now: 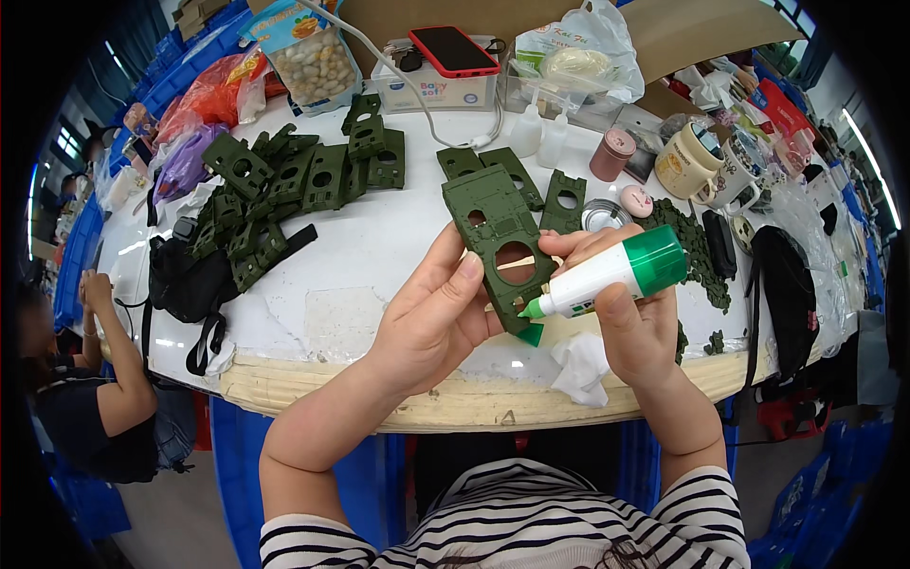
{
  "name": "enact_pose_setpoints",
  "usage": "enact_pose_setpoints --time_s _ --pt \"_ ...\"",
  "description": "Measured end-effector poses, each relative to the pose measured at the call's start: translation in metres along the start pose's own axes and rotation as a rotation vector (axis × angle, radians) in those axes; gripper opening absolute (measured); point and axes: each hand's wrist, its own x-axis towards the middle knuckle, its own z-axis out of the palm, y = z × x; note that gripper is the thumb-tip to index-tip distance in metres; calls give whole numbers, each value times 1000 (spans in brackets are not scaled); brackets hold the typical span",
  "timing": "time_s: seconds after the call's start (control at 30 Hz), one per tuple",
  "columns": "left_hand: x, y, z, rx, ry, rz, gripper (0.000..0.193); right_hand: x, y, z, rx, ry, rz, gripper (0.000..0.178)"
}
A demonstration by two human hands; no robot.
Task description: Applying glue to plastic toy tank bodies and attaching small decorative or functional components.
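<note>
My left hand (428, 303) grips a dark green plastic model hull plate (488, 213), which has one large round hole and a smaller one. The plate is tilted up above the table's front edge. In my right hand (630, 318) lies a white glue bottle (597, 281) with a green base and a green nozzle. Its nozzle tip points left and meets the plate's lower end, or is very close to it; I cannot tell which. Below the plate a small bright green piece (531, 334) shows, partly hidden. Beside it lies a crumpled white tissue (580, 368).
A heap of similar green plates (322, 177) lies at the left, near a black bag (185, 275). More plates (566, 201) lie behind my hands. Small green parts (697, 251) are piled right, near a beige mug (686, 161). A red-cased phone (453, 51) rests on a box. Someone sits at left.
</note>
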Motion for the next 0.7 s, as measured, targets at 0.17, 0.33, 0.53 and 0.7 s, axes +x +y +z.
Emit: enact_pose_setpoints --time_s 0.17,0.33,0.53,0.7 --pt "0 0 0 -2 -4 20 52 3 2 -5 58 17 -50 40" --pt "1 5 1 -57 -12 30 50 7 -6 -7 -88 33 -58 47" --pt "2 5 1 -24 -18 17 50 2 1 -13 -56 96 -25 43" --pt "1 3 2 -14 -5 28 50 3 0 -11 -59 70 -24 40"
